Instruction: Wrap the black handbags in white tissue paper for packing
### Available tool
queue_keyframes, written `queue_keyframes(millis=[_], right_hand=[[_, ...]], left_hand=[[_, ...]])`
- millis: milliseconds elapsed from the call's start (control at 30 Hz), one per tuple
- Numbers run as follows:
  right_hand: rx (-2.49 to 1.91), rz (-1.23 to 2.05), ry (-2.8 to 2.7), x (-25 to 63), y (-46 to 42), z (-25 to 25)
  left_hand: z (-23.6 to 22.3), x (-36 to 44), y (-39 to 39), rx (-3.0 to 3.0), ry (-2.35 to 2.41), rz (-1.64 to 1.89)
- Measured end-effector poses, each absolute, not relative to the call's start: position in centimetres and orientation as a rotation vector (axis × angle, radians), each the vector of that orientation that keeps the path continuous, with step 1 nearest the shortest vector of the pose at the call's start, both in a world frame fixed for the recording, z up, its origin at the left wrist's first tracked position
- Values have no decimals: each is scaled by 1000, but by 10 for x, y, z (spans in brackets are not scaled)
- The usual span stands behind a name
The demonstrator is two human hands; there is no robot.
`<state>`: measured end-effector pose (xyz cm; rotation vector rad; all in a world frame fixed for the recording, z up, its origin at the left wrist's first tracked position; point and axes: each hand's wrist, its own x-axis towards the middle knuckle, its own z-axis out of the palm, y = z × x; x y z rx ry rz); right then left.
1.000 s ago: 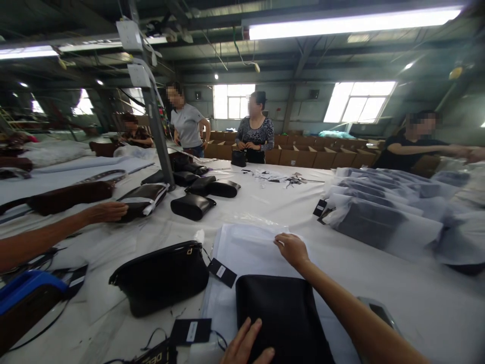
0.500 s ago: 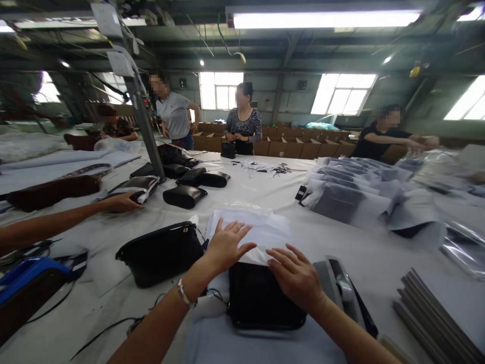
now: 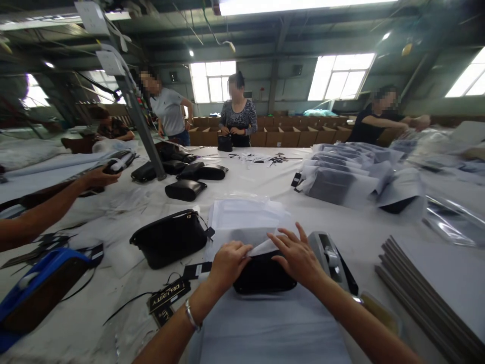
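A black handbag (image 3: 265, 277) lies in front of me on white paper sheets (image 3: 273, 328). A thin white sheet of tissue paper (image 3: 265, 246) is folded over its far side. My left hand (image 3: 228, 264) pinches the near edge of this paper between thumb and fingers at the bag's left. On the right, my right hand (image 3: 297, 257) rests with spread fingers over the paper and the bag's upper edge. A second black handbag (image 3: 170, 238) stands to the left, with a dark tag at its side. Close to my right forearm is a grey tape dispenser (image 3: 326, 253).
Black hang tags (image 3: 168, 298) and a blue tape dispenser (image 3: 45, 288) lie at left. A co-worker's hand (image 3: 100, 177) reaches in there with a dark item. Several black bags (image 3: 185, 189) lie beyond. Paper-wrapped bags (image 3: 333, 177) and grey boards (image 3: 420, 293) are at right.
My left hand has come down from above the paper and now pinches its edge. The paper covers more of the bag. The co-worker's hand at left has moved further away with a dark item.
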<state>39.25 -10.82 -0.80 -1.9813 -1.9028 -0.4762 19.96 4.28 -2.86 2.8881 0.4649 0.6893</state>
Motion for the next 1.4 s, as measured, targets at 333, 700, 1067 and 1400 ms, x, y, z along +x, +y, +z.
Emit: queue_keyframes(millis=[333, 700, 1067, 1400], right_hand=[[-1914, -584, -2014, 375, -120, -4], [-1761, -576, -2005, 389, -140, -51], [-1721, -511, -1937, 385, -156, -83], [-1837, 211, -1785, 356, -234, -64]], left_hand=[[-45, 187, 19, 2932, 275, 837], [-56, 170, 12, 2898, 230, 816], [-45, 188, 7, 2873, 235, 742], [-71, 178, -10, 3025, 234, 491]])
